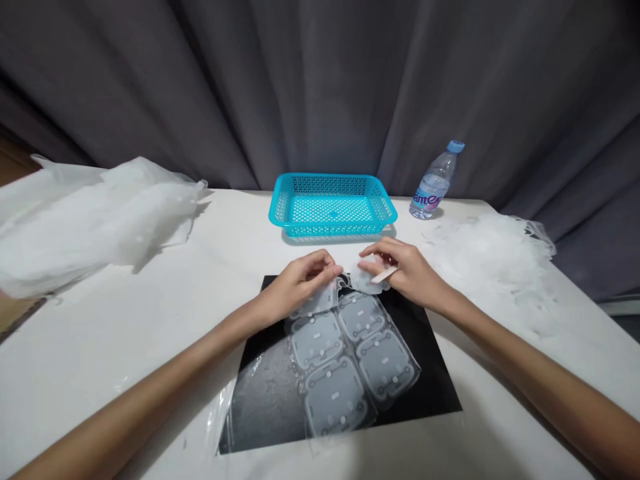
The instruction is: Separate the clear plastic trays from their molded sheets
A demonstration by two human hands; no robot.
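Note:
A translucent film sheet (331,383) with several rounded-square shapes lies on a black mat (425,393). My left hand (307,280) is closed over its far end, thumb and fingertips pinching the sheet's edge. Opposite it, my right hand (403,267) is closed around a thin, flat off-white stick (384,274), which pokes out below the fingers. Under the right fingertips sits a whitish translucent piece (364,277), partly covered by the hand; whether it is gripped or only touched I cannot tell. Small curled strips of film show between both hands.
Behind the mat stands a turquoise plastic basket (333,232). A water bottle (433,183) with a blue cap is to its right. White translucent film is heaped at the left (100,220), and a pile of clear scraps (493,267) lies at the right. Dark curtains (320,87) hang behind the white table (150,327).

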